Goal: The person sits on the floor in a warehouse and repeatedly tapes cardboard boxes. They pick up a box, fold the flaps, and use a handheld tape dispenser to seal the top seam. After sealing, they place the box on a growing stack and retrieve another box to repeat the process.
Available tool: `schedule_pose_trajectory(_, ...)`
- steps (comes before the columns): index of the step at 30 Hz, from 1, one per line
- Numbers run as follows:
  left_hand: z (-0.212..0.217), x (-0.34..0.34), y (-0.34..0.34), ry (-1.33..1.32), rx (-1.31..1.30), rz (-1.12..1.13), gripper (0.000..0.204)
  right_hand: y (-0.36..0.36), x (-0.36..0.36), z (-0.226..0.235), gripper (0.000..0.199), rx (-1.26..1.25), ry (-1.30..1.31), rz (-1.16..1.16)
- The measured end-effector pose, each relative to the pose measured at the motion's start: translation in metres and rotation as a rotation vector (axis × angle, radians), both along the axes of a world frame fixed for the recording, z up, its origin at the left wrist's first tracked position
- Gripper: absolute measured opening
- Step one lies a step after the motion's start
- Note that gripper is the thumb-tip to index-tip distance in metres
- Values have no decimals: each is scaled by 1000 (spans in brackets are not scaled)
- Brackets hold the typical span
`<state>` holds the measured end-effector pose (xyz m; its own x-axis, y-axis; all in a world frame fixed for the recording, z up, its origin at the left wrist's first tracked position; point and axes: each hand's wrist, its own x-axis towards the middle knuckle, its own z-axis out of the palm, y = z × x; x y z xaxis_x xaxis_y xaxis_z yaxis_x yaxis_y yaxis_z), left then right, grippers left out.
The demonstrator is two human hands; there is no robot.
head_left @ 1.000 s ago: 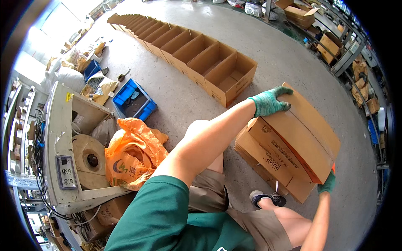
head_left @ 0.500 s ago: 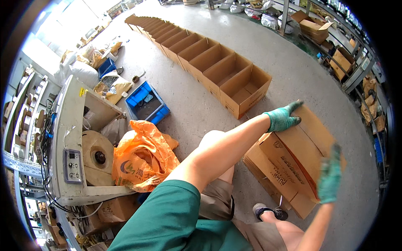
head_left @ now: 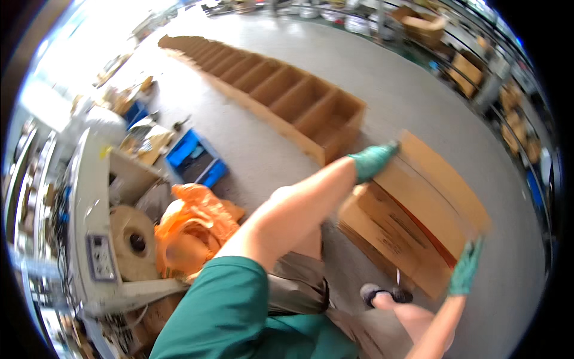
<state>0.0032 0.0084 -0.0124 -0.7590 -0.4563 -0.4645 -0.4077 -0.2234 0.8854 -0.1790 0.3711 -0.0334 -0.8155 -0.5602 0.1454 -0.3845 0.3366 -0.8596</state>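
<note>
A brown cardboard box (head_left: 391, 236), partly flattened, lies tilted over a stack of folded cardboard (head_left: 365, 245) in front of me at the right. Its broad plain panel (head_left: 436, 179) spreads toward the far right. My left hand (head_left: 372, 163), in a green glove with dark fingertips, is closed on the panel's far left corner; the thumb's grip is blurred. At the near right corner is my right hand (head_left: 465, 268), also gloved in green. Its fingers are stretched out and slightly apart, against or just beside the cardboard edge.
A long row of open cardboard boxes (head_left: 326, 149) runs toward the far left. Left of me stand a beige machine with a reel (head_left: 133, 239), an orange sack (head_left: 200, 218) and a blue crate (head_left: 200, 170). Loaded shelving (head_left: 490, 84) lines the right side.
The whole view has shifted, moving the box row leftward in the picture. My left hand and the panel's far end are farther left; my right hand sits slightly lower, its fingers now clearer.
</note>
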Motion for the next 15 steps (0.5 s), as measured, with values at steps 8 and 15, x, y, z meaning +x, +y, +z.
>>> schedule_pose_trajectory(8, -10, 8, 8, 279, 362, 305, 56, -6, 7, 35, 65, 35, -543, -93)
schedule_pose_trajectory(15, 8, 16, -31, 903, 461, 249, 33, 27, 0, 67, 69, -338, -149, 333)
